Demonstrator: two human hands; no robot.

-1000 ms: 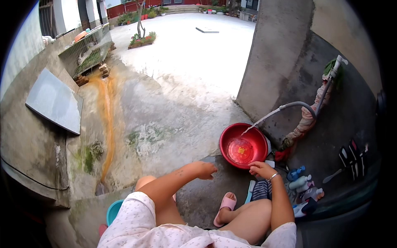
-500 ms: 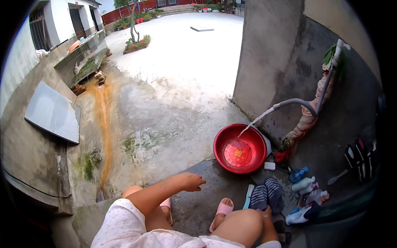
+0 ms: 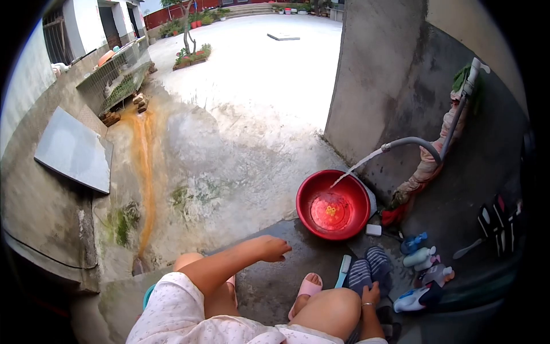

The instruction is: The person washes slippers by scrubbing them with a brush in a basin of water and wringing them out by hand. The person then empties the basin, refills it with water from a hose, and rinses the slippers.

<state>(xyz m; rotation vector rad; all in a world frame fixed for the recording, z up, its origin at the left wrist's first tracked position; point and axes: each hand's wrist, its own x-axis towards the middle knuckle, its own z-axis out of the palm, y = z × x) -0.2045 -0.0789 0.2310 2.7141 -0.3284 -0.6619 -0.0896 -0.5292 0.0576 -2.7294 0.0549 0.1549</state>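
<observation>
My left hand [image 3: 274, 249] hangs over the wet floor in front of my left knee, its fingers loosely bent and nothing seen in it. Beyond it stands a red basin [image 3: 333, 205]; water from a grey hose [image 3: 409, 140] runs into it. On the right, my right hand [image 3: 371, 293], with a bracelet at the wrist, is beside my right knee, fingers apart at the near end of a pair of dark striped slippers [image 3: 378, 262]. Whether it touches them I cannot tell. A blue-and-white brush [image 3: 344, 269] lies left of the slippers.
A white soap-like block [image 3: 373, 230] lies by the basin. Several bottles [image 3: 420, 258] stand or lie along the right wall. A cloth-wrapped pipe [image 3: 427, 163] rises there. A grey slab [image 3: 74, 150] leans at the left, near an orange-stained water channel [image 3: 146, 178].
My right hand has moved forward from behind my knee, up to the slippers. My left hand has shifted slightly right and up. Water keeps running into the basin.
</observation>
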